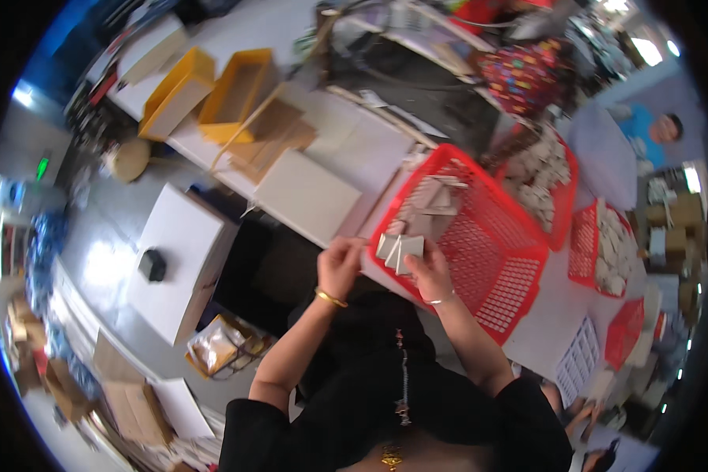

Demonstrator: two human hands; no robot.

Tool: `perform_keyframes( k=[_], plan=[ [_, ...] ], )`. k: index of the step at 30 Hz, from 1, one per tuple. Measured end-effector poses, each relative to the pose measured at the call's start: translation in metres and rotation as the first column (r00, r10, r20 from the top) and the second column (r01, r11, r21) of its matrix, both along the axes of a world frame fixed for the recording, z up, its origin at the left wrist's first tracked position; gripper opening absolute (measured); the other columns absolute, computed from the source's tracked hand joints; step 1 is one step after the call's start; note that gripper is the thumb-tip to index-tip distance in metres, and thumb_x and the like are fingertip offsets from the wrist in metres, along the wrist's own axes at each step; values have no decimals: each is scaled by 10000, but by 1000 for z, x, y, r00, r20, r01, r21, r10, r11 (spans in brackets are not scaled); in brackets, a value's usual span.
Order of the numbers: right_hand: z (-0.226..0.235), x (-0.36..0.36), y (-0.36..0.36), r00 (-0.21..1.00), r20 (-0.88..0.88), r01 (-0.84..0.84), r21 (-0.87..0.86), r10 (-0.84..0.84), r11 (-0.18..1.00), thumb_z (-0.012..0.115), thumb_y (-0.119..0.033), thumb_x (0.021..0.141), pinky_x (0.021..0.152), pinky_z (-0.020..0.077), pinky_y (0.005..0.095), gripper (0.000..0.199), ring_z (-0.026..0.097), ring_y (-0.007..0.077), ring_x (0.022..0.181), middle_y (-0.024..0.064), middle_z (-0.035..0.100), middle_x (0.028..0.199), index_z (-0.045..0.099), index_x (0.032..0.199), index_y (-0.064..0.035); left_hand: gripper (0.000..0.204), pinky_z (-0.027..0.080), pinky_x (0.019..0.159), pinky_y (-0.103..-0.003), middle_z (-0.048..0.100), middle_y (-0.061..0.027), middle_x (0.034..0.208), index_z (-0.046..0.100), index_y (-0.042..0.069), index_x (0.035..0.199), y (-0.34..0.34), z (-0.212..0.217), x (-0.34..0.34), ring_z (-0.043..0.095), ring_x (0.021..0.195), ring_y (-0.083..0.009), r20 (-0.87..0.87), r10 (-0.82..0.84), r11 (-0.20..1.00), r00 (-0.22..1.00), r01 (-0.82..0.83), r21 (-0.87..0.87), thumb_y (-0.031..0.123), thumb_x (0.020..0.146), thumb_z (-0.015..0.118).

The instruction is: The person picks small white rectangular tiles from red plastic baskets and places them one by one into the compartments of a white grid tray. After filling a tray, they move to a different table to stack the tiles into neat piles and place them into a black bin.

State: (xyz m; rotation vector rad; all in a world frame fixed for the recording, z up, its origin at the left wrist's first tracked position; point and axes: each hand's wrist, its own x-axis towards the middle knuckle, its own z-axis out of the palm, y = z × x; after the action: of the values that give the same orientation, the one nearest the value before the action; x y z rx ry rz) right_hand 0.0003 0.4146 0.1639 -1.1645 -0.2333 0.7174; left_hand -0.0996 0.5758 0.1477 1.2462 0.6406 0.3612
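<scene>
My right hand point(431, 272) holds a fanned bunch of small flat whitish pieces point(403, 250), thumb on top, over the near left rim of a red plastic basket point(502, 271). Similar flat pieces point(436, 197) lie in the far left part of that basket. Just left of the rim, my left hand point(339, 269) is closed with its fingers curled together. Whatever may be between those fingertips is too small and blurred to make out.
A white board or flat box point(307, 195) lies on the table left of the basket, with yellow bins point(238, 93) beyond. Two more red baskets point(573, 250) of whitish pieces stand right. A white cabinet point(177, 259) is at left. Other people are at the right.
</scene>
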Motion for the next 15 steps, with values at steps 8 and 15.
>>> perform_keyframes(
  k=[8,15],
  plan=[
    [-2,236,-172,502,412,839,-18,-760,544,660,-259,842,641,534,303,594,576,203,907,113,513,1142,330,1279,-27,296,349,402,-202,475,15,564,532,70,761,10,-27,2,456,455,-67,-11,282,958,959,-282,-41,284,958,477],
    [-50,362,-259,475,762,880,-410,-440,241,716,-318,772,977,392,400,814,463,283,1166,214,394,1323,277,1339,67,180,487,521,-227,527,-11,856,517,90,1038,22,-97,-50,568,690,-103,-198,645,742,738,-666,-69,210,910,557]
  ],
)
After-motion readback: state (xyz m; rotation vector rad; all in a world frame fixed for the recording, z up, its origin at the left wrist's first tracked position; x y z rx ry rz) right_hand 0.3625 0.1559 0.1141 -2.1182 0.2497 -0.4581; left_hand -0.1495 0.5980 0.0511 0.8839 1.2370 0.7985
